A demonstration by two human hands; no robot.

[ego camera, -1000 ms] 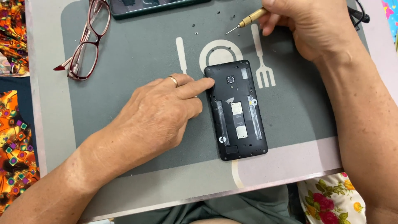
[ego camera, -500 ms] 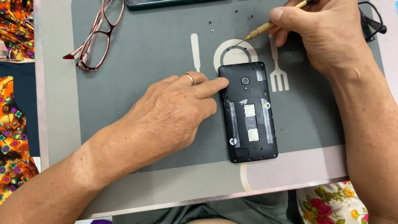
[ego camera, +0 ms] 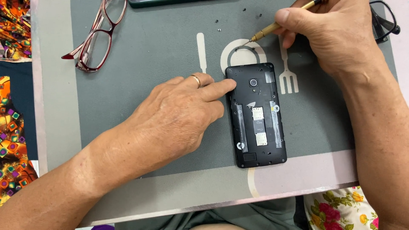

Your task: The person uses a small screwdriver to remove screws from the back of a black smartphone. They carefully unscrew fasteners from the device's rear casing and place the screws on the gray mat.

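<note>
A black phone (ego camera: 257, 115) lies face down on the grey placemat (ego camera: 162, 42) with its back cover off, showing its inner frame and card slots. My left hand (ego camera: 179, 115), with a ring on one finger, rests on the mat and its index fingertip presses the phone's upper left corner. My right hand (ego camera: 328, 34) holds a thin brass-coloured screwdriver (ego camera: 272, 30); its tip hovers just above the phone's top edge.
Red-framed glasses (ego camera: 100, 36) lie at the mat's upper left. Several tiny screws (ego camera: 218, 29) are scattered above the phone. Dark glasses (ego camera: 383, 21) sit at the upper right. A dark device's edge (ego camera: 162, 2) shows at the top. Colourful cloth (ego camera: 12, 127) lies left.
The view has shifted, so everything sits further right in the frame. My right hand has brought the screwdriver tip closer to the phone's top edge. My left finger stays on the phone.
</note>
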